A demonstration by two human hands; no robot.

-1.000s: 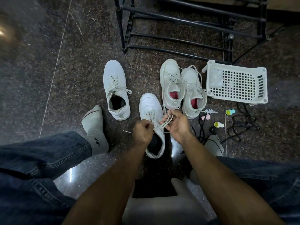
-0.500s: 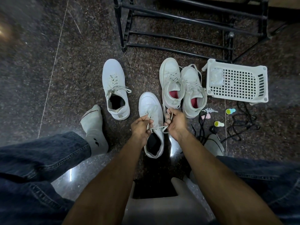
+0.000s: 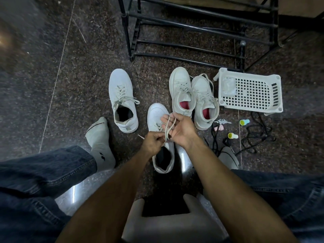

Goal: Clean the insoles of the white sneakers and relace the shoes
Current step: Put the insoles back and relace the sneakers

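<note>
Item: shoelace (image 3: 168, 126), flat, pale, limp; light and soft, likely to slide unless pinched near its stiff tip. It lies looped across the spread fingers (image 3: 167, 120) of the right hand (image 3: 180, 129), palm up. Left hand (image 3: 153, 142) pinches the lace just below those fingers, above the white sneaker (image 3: 160, 135) on the floor.

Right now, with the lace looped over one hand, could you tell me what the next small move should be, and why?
Probably draw the lace snug with the right hand, palm up with the lace draped across its fingers, while the left hand pinches it above the near sneaker. The lace hangs slack, so the lacing looks loose.
</note>
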